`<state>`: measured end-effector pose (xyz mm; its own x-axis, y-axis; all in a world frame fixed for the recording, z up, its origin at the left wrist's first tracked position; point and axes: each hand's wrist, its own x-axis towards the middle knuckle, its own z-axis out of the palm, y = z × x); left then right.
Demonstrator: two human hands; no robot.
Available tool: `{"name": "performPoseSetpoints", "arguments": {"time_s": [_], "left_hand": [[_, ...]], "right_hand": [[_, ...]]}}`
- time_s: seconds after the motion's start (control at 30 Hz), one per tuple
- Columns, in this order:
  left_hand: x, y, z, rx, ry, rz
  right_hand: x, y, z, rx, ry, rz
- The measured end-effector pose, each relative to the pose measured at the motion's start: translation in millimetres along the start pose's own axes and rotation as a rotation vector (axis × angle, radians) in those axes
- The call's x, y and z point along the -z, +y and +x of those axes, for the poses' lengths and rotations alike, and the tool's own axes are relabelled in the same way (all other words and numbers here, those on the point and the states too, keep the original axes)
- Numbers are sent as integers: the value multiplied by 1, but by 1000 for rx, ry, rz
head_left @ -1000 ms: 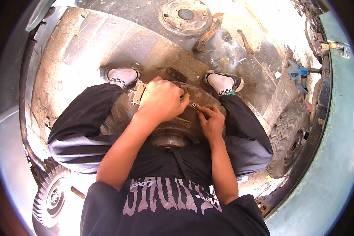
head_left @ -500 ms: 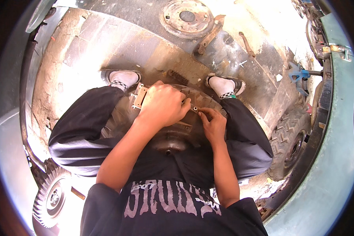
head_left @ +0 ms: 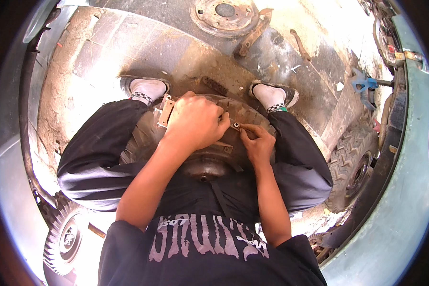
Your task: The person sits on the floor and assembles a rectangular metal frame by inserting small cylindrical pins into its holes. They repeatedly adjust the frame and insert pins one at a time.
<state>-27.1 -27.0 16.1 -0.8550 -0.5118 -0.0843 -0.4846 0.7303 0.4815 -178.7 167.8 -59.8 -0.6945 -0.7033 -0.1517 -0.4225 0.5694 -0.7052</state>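
My left hand (head_left: 194, 121) is closed over a metal bracket (head_left: 166, 113) with a tan, plate-like end that sticks out on its left side. The middle of this part is hidden under my fingers. To the right of that hand a small round metal end with a hole, like a nut or bushing (head_left: 236, 125), shows. My right hand (head_left: 257, 143) pinches just beside it with thumb and fingertips. Whether the two ends belong to one piece I cannot tell. Below both hands, between my legs, lies a worn tyre (head_left: 143, 138) with a metal hub (head_left: 204, 168).
A rusty wheel disc (head_left: 205, 19), a flat metal bar (head_left: 252, 38) and a curved metal piece (head_left: 300, 45) lie on the floor ahead. A blue stand (head_left: 364, 85) and a tyre (head_left: 350, 171) are at the right, beside a pale green panel (head_left: 391, 214). Another wheel (head_left: 64, 243) stands lower left.
Both hands stay closed on the metal parts with almost no change of grip. The view has shifted slightly, so the floor items sit a little higher.
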Motion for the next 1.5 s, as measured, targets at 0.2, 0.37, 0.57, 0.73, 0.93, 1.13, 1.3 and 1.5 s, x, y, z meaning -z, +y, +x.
{"name": "performPoseSetpoints", "arguments": {"time_s": [0.2, 0.37, 0.57, 0.73, 0.93, 1.13, 1.3, 1.5], "left_hand": [[5, 3, 2, -4, -28, 35], [5, 2, 2, -5, -45, 39], [6, 4, 2, -1, -38, 26], [5, 2, 1, -13, -29, 23], [5, 2, 2, -15, -27, 43], [8, 5, 3, 11, -60, 41], [9, 4, 2, 13, -58, 40], [10, 4, 2, 6, -62, 60]], "right_hand": [[3, -1, 1, -23, -25, -24], [9, -8, 11, 15, -52, -79], [8, -7, 5, 9, -51, -49], [7, -10, 8, 22, -40, -73], [7, -12, 13, 51, -13, -15], [8, -3, 7, 43, -34, -105], [8, -6, 0, -19, -54, -36], [6, -1, 5, 80, -25, -84]]}}
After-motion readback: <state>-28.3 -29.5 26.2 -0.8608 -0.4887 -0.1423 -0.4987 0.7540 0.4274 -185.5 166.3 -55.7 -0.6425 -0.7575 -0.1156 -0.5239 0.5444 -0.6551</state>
